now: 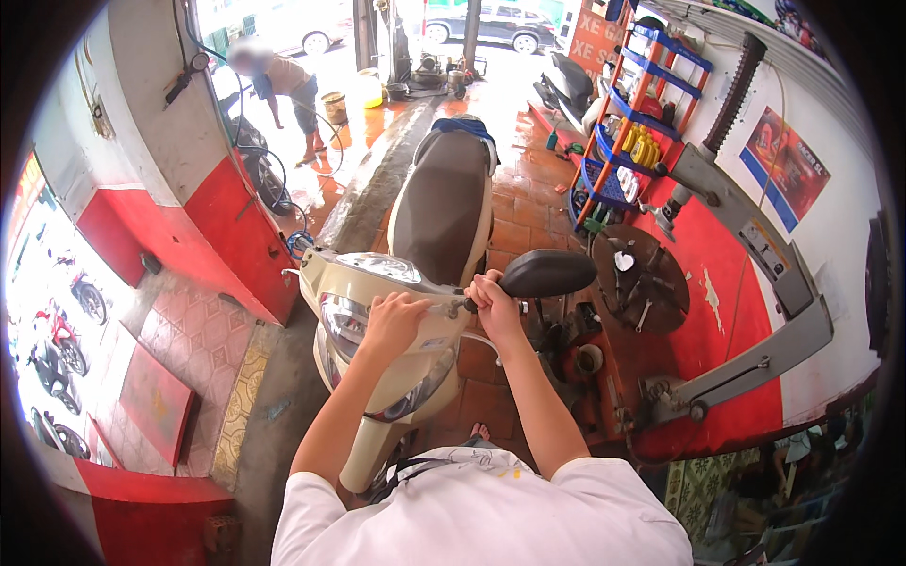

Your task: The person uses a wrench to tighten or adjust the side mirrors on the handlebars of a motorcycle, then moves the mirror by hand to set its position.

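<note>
Head view: cream scooter [439, 231] mid-frame, nose at 7 o'clock.
Right hand [494, 300] curls around the stem end of the black mirror [552, 274], its head at the hand's 2 o'clock, likely for leverage; left hand [394, 323] rests, fingers slightly spread, on the front cowl [436, 337] at 8 o'clock, probably steadying it.

This looks like a motorbike workshop. A cream scooter [439, 222] stands on the reddish tile floor [519, 193]. Near the wall are a big grey machine arm [741, 371], a wrench [645, 316] on a round plate [671, 294], and a blue and orange shelf [604, 185] with yellow bottles [644, 150]. The front opens onto a street with cars [510, 28].
</note>
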`<state>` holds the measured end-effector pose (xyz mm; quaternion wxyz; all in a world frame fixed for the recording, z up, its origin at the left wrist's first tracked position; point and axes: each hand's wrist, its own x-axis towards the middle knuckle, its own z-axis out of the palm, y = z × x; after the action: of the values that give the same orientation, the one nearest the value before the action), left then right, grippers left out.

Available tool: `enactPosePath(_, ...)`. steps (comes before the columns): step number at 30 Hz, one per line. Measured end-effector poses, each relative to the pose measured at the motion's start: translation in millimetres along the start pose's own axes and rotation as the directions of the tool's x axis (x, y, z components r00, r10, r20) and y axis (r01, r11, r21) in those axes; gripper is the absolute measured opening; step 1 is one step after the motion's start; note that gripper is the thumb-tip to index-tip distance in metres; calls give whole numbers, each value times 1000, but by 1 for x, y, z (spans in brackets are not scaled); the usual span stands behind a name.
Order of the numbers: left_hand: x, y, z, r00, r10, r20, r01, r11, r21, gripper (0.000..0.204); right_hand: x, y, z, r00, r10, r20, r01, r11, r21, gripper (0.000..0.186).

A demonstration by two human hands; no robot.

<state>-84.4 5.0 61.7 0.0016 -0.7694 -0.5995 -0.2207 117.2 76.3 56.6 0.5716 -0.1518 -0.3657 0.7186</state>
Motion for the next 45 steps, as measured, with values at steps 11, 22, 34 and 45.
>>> enactPosePath(11,-1,0,5,993,-17,117,34,988,-148,26,0,0,-2,1000,-2,12,2,1000,1,39)
enactPosePath(22,36,-23,1,945,326,-17,-326,945,-1,30,0,-1,4,1000,-3,26,3,1000,7,39)
enactPosePath(34,-7,7,28,998,57,-2,-55,954,-296,18,3,0,0,1000,-23,19,23,1000,-3,41)
enactPosePath(45,-32,66,44,916,-362,-174,241,842,-483,28,2,1,-1,999,-25,31,25,999,-20,41)
